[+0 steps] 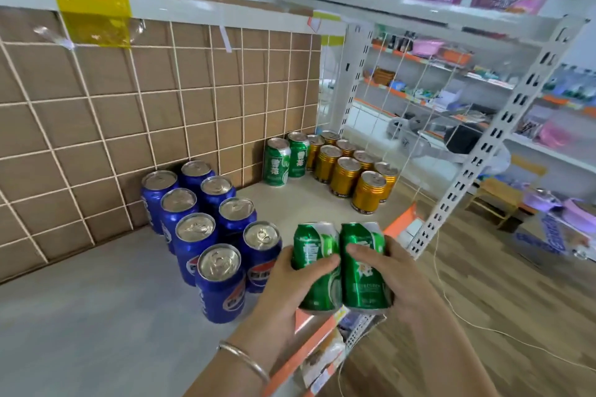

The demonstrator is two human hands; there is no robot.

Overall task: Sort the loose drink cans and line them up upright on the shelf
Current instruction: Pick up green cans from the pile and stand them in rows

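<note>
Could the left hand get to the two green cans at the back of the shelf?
Probably yes: a bare strip of shelf runs between the blue cans and gold cans to the green pair. But the left hand grips a green can, so it could only set that beside them.

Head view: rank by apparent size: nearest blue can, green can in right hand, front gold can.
1. Green can in the right hand and nearest blue can: look alike, no ranking.
2. Front gold can: smaller-looking, but farther from the camera, so true size unsure.
</note>
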